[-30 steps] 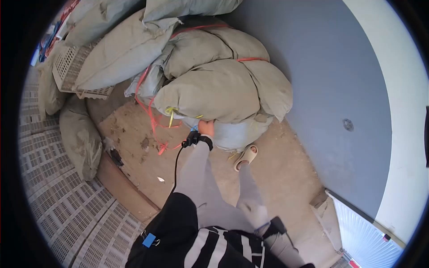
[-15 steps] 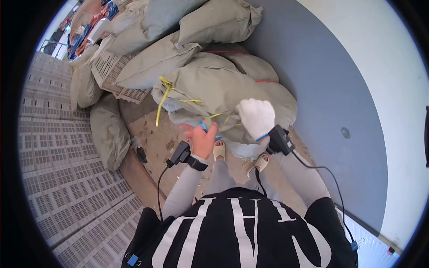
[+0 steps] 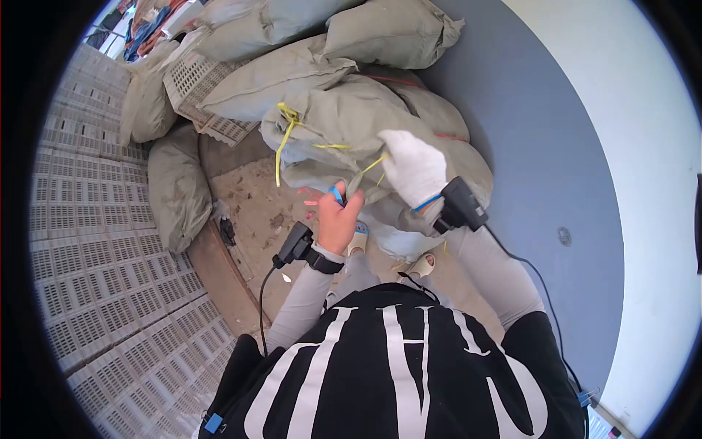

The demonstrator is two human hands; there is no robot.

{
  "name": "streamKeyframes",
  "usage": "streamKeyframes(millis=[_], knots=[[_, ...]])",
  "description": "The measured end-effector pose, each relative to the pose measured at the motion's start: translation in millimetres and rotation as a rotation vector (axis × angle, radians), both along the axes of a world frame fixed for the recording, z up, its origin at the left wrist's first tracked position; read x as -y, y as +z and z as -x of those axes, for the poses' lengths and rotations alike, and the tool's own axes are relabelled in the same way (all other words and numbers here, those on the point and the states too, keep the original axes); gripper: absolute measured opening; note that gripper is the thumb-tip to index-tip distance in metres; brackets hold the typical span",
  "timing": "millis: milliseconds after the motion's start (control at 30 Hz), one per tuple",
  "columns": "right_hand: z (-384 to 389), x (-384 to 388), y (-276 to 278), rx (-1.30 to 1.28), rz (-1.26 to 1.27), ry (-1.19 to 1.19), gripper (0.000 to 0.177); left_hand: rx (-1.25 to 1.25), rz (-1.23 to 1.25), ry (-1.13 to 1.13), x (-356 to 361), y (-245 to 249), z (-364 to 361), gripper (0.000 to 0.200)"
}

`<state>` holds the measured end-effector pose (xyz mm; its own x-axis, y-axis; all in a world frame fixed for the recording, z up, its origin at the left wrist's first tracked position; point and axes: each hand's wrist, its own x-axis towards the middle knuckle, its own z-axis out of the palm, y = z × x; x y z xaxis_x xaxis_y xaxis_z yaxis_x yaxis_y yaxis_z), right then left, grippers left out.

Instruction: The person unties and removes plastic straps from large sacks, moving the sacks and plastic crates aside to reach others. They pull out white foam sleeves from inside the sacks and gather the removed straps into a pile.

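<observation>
My bare left hand [image 3: 339,223] is closed around a small blue tool [image 3: 337,195], whose working end is hard to make out, and its fingers are against the gathered mouth of a sack. My right hand [image 3: 414,168], in a white glove, is closed in a pinch on a yellow tie [image 3: 375,163] that runs down to the sack mouth. The large grey-green sack [image 3: 344,113] lies just in front of my hands. Another yellow tie [image 3: 284,139] hangs from its left end. Pale plastic [image 3: 398,241] shows below the hands.
More full sacks [image 3: 278,80] are piled ahead, beside a plastic crate [image 3: 191,88]. Stacked grey crates [image 3: 110,249] line the left side, with one sack [image 3: 178,190] against them. A grey and white wall [image 3: 541,146] stands at the right. Red string [image 3: 310,202] lies on the dirty floor.
My right hand has moved up and slightly left, and the yellow tie is now stretched from its fingers. My left hand stays at the sack mouth. The whole view has shifted slightly.
</observation>
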<state>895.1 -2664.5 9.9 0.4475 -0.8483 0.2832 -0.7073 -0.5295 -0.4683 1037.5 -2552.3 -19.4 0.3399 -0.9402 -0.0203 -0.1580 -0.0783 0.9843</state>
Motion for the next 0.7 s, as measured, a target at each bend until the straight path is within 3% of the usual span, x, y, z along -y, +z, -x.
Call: streamKeyframes(millis=[200,267,300,400,500,633,700], knots=[[0.6,13.3,64.9,0.176,0.199,0.047,0.021,-0.162,0.039,0.131,15.0,39.6,7.3,0.011],[0.1,17.3,71.2,0.255,0.186,0.146,0.021,-0.373,0.05,0.17,16.7,39.0,12.7,0.009],[1.1,19.1,73.4,0.217,0.252,0.232,0.021,-0.48,0.058,0.186,17.5,42.1,13.9,0.009],[10.5,13.7,82.7,0.173,0.342,0.447,0.022,-0.472,0.058,0.149,18.8,47.9,13.6,0.007],[28.0,-8.5,77.1,0.134,0.353,0.449,0.022,-0.564,0.071,0.104,20.5,58.1,17.4,0.007],[11.5,-27.0,81.1,0.022,0.368,0.016,0.022,-0.491,0.088,0.041,22.5,79.3,21.8,0.009],[-0.6,-18.4,88.7,-0.212,0.303,0.008,0.024,-0.409,0.118,0.003,22.7,76.0,27.4,0.01]])
